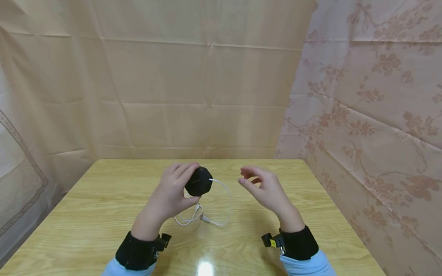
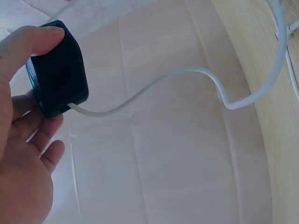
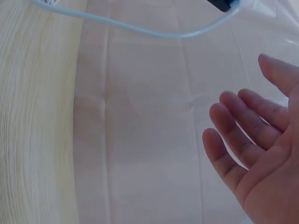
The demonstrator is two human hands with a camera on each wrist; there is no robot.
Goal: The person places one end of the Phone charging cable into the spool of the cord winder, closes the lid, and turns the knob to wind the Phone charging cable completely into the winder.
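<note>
My left hand (image 1: 170, 191) holds a black, many-sided puck-like device (image 1: 199, 181) above the table, thumb on one side and fingers on the other. A white cable (image 1: 225, 187) leaves the device's edge and loops down to the tabletop, where more of it lies coiled with a connector (image 1: 204, 218). In the left wrist view the thumb presses the device (image 2: 60, 72), and the cable (image 2: 154, 84) curves off to the right. Apart from the device, my right hand (image 1: 264, 190) hovers with relaxed, slightly bent fingers and nothing in it. What the device is cannot be told.
A light wood-grain table (image 1: 103, 214) spreads under both hands. Beige cloth (image 1: 193, 96) hangs behind its far edge, and a flower-patterned cloth (image 1: 373, 134) hangs along the right side.
</note>
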